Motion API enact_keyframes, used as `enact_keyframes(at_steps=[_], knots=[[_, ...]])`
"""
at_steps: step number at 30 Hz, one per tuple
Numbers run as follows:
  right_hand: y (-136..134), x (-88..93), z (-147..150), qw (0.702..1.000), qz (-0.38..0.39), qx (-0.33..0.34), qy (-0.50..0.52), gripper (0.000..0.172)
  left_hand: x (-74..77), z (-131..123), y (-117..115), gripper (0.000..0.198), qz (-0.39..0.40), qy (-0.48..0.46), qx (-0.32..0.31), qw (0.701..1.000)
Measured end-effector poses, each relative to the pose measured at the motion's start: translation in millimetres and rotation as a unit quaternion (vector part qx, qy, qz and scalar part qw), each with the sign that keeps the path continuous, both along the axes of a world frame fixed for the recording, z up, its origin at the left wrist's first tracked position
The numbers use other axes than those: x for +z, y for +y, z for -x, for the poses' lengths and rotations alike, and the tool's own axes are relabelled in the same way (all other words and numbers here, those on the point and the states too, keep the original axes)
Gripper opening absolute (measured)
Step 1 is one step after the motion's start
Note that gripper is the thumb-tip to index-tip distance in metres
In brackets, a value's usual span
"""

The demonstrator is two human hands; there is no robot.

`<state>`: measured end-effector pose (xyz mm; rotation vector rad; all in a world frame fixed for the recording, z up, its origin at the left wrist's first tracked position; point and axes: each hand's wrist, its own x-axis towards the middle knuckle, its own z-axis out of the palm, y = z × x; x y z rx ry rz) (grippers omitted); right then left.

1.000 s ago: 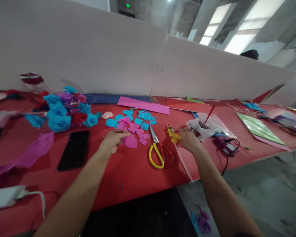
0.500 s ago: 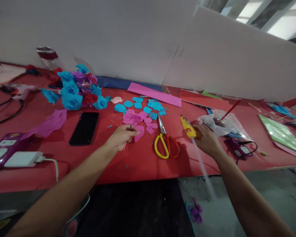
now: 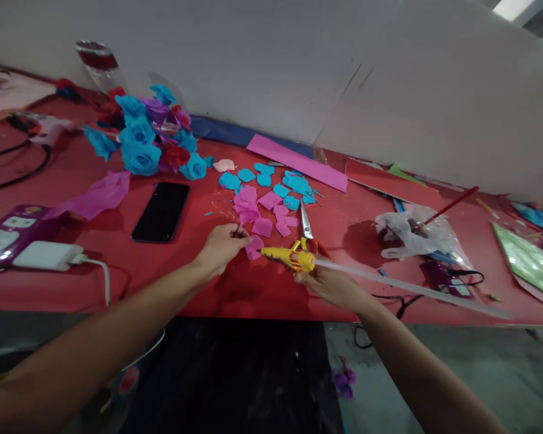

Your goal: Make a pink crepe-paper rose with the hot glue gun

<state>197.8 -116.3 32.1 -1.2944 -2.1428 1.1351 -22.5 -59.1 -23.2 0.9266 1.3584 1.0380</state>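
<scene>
In my right hand (image 3: 332,286) is a yellow hot glue gun (image 3: 287,258), its nozzle pointing left. A long, translucent glue stick (image 3: 402,283) runs out of its back over the table edge. My left hand (image 3: 221,248) pinches a pink paper petal (image 3: 254,248), and the nozzle tip is close beside this petal. Behind the hands lie loose pink petals (image 3: 247,211) and cut blue petals (image 3: 293,182). Scissors (image 3: 306,220) lie beyond the glue gun, which partly hides their handles.
Blue, purple and red paper flowers (image 3: 140,150) stand at the back left, near a black phone (image 3: 161,212). Purple power sockets (image 3: 20,232) with a white charger sit at the left. A plastic bag (image 3: 405,229) lies to the right. A pink strip (image 3: 298,163) rests along the back.
My right hand has brought the glue gun left, from near the plastic bag to beside the petal in my left hand. The view has shifted slightly.
</scene>
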Motion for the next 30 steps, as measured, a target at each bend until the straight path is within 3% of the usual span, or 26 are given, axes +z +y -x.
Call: enact_keyframes(at_steps=[11,20,26,30], knots=[[7,0.8,7,0.999,0.02,0.016,-0.02,0.02,-13.6,0,1,0.005,-0.068,0.082,-0.023,0.994],[11,-0.9,8,0.996,0.078,-0.046,0.01,0.011,-7.9,6,1,0.012,-0.05,0.114,-0.076,0.989],[14,-5.0,2,0.994,0.06,-0.094,0.009,0.004,-4.4,6,2,0.014,-0.059,0.12,-0.077,0.988],[15,-4.8,0,0.995,0.044,-0.077,-0.041,0.011,-2.5,7,2,0.012,-0.056,0.166,-0.096,0.98]])
